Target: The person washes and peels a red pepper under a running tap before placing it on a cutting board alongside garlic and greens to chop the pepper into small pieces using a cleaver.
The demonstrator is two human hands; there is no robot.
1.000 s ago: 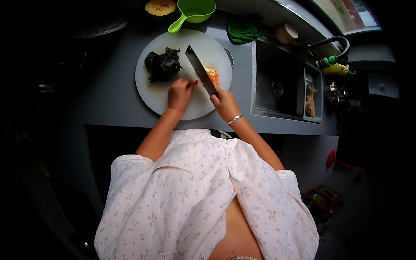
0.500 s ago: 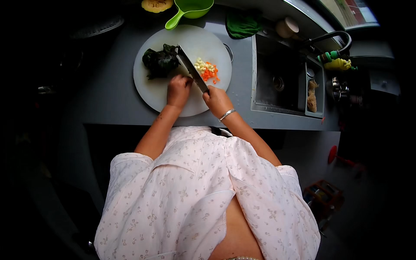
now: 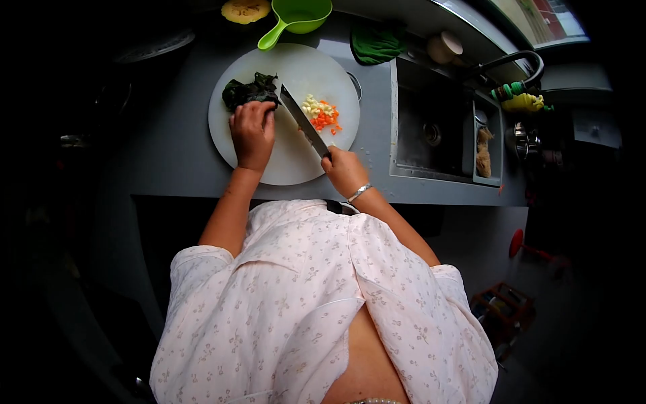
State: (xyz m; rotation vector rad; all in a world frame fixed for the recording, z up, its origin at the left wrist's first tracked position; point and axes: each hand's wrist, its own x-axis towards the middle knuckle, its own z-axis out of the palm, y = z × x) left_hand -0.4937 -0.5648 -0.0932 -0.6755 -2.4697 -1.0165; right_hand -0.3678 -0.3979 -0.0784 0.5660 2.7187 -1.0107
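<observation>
My left hand (image 3: 252,138) is at the lower edge of a pile of dark leaves (image 3: 250,90), its fingers curled against them and hiding that edge. My right hand (image 3: 344,171) grips the handle of a broad knife (image 3: 304,121). The blade slants up and left over the round white cutting board (image 3: 289,163). Just right of the blade lie chopped pale pieces (image 3: 313,106) and small orange-red pieces (image 3: 325,120) in one heap.
Behind the board are a green scoop (image 3: 300,15) and a cut yellow fruit (image 3: 246,10). A green cloth (image 3: 377,44) lies near the sink (image 3: 420,111), which has a black faucet (image 3: 531,58). A pale cup (image 3: 445,48) stands behind the sink.
My left hand has moved from the middle of the board up and left to the dark leaves. The knife first shifted left off the chopped heap, then slightly right and down.
</observation>
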